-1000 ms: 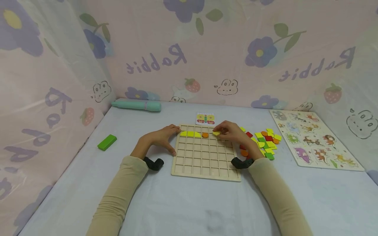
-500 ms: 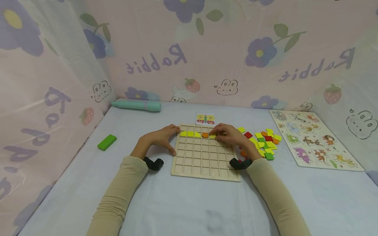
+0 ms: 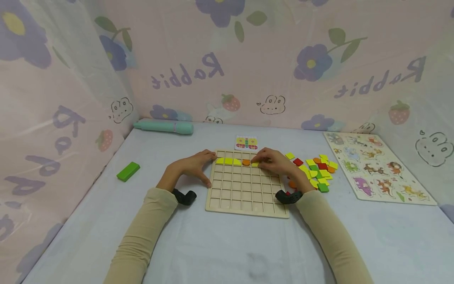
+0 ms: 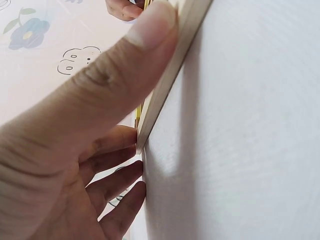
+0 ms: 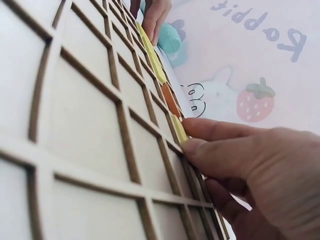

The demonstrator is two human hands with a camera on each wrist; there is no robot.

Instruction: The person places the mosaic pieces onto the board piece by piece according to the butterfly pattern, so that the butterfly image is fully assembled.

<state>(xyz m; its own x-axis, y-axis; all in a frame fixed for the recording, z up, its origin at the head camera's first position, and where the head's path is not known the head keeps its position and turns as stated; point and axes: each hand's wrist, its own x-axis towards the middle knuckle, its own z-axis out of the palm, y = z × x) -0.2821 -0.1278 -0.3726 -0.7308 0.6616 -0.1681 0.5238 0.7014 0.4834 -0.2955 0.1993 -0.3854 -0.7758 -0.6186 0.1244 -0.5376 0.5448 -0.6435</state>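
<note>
A wooden grid board [image 3: 237,197] lies on the table. Along its second row sit yellow pieces [image 3: 228,161], then a round orange piece [image 3: 246,162]. Just right of the orange one, my right hand [image 3: 274,161] pinches another yellow piece [image 5: 178,129] between thumb and forefinger, down at its cell in the right wrist view. My left hand [image 3: 194,165] rests against the board's left edge, thumb [image 4: 100,82] on the rim and fingers spread toward the far corner. Its fingers look mostly straight in the left wrist view.
A small pattern card [image 3: 246,142] lies behind the board. Right of it are loose coloured pieces [image 3: 320,173] in a pile, then an animal puzzle board [image 3: 377,169]. A green block [image 3: 128,171] lies left, a teal marker-shaped object [image 3: 163,126] at the back.
My right hand has moved slightly left with the yellow piece, bringing it down beside the orange one; over the last half second it holds still. The left hand stays put.
</note>
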